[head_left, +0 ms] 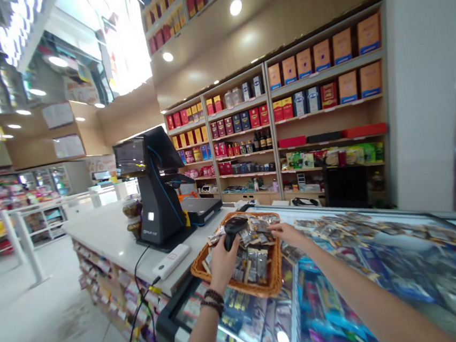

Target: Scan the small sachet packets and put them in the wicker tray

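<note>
A wicker basket [277, 274] full of small clear-wrapped packets [256, 262] sits on the glass-topped display. My left hand [223, 257], with dark beaded bracelets at the wrist, is closed around the handle of a black handheld barcode scanner [235, 225] above the basket. At the basket's right rim is my right hand [288, 234], its fingers pinched together beside the packets; whatever lies between the fingertips is too small to make out. More loose packets [338, 227] are spread over the glass to the right of that hand.
A black checkout terminal [156, 199] stands on the white counter [108, 223], with a flat scale [203, 208] behind it. A white box-like device [172, 262] and a black cable [135, 314] are at the counter's edge. Shelves of boxed goods [243, 121] line the back wall.
</note>
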`<state>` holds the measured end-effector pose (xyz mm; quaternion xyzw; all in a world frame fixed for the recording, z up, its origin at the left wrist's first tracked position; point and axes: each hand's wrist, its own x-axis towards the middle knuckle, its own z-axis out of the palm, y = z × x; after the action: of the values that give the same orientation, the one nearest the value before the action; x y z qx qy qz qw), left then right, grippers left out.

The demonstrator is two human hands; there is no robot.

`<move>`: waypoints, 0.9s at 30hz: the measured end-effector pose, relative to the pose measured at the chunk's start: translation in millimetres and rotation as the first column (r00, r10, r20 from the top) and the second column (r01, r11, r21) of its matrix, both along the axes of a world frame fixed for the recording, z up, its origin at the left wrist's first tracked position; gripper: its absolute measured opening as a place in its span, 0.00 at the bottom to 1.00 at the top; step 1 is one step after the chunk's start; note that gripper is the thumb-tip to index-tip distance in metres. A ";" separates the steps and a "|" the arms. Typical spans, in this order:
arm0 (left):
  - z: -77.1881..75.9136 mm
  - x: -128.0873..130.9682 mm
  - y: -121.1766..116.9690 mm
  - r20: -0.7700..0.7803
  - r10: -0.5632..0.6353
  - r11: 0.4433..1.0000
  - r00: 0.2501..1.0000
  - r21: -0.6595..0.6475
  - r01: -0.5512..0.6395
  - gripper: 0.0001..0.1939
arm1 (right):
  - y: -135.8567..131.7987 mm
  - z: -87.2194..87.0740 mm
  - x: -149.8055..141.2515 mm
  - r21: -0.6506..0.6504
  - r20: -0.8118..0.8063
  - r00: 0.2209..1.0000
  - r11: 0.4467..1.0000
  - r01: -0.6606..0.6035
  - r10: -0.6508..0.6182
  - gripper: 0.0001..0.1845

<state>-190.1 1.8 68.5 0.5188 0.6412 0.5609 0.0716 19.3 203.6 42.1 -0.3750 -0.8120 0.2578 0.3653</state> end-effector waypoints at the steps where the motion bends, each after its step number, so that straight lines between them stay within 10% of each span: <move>1: 1.1 6.3 0.5 -0.013 -0.017 1.000 1.000 -0.002 0.017 0.25 | -2.4 1.2 2.6 -0.019 0.001 0.999 0.999 -0.040 0.040 0.13; 9: 7.9 41.9 -2.5 -0.016 -0.095 0.995 0.995 -0.022 0.095 0.24 | -3.2 -1.2 21.9 0.078 -0.088 0.993 0.994 0.081 -0.074 0.11; 16: 8.4 87.1 13.2 0.145 -0.264 0.964 0.953 0.025 0.264 0.24 | 10.1 -17.7 155.8 0.065 -0.110 0.947 0.948 0.310 -0.302 0.13; 23: 2.6 159.4 32.1 0.196 -0.442 0.895 0.876 0.037 0.444 0.23 | -15.5 -41.4 321.0 0.088 -0.132 0.684 0.678 0.729 -0.718 0.20; 27: -23.9 186.3 39.7 0.131 -0.430 0.896 0.893 -0.063 0.440 0.21 | -36.6 -65.7 369.2 0.117 -0.118 0.573 0.561 0.819 -0.811 0.23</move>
<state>-3.8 41.4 44.6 0.6126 0.5286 0.5293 0.2553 388.5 167.0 -23.6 -0.6705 -0.5552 0.0042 0.4921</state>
